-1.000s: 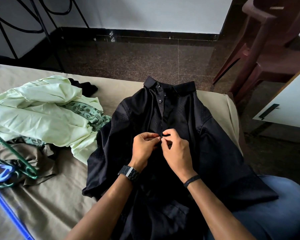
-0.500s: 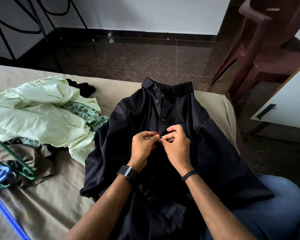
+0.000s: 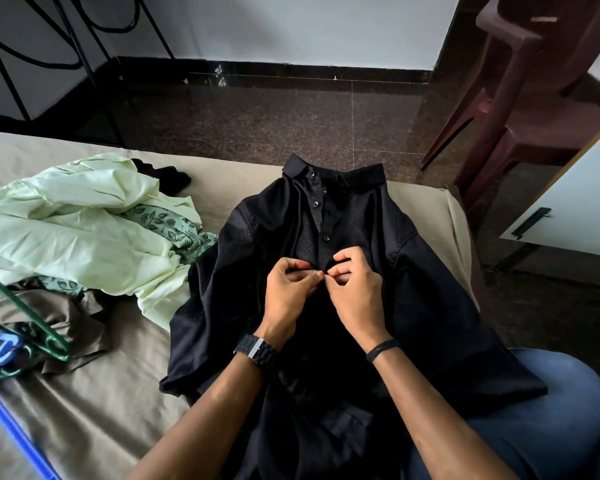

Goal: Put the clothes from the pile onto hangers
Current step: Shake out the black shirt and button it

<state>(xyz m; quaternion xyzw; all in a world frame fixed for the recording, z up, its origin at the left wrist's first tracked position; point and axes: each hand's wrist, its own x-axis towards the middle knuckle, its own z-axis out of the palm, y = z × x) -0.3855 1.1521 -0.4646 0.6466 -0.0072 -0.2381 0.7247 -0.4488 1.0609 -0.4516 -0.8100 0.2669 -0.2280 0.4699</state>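
While the black shirt (image 3: 343, 258) lies front-up near the bed's right edge, collar toward the far edge and hem over the person's lap, both hands meet at its placket. The left hand (image 3: 286, 296) and the right hand (image 3: 355, 292) have their fingers curled in, pinching the fabric at a button just below the three already fastened. Whether a hanger sits inside the shirt cannot be told. My judgement is that the task is at an early stage: the pile (image 3: 80, 230) of pale green, leaf-print and brown clothes waits toward the left edge, touching the shirt's sleeve, and green and blue hangers (image 3: 18, 327) lie bare beside it. The bed (image 3: 94, 410) wears an olive sheet; beyond are dark speckled floor tiles, a white wall and a maroon plastic chair (image 3: 534, 109).
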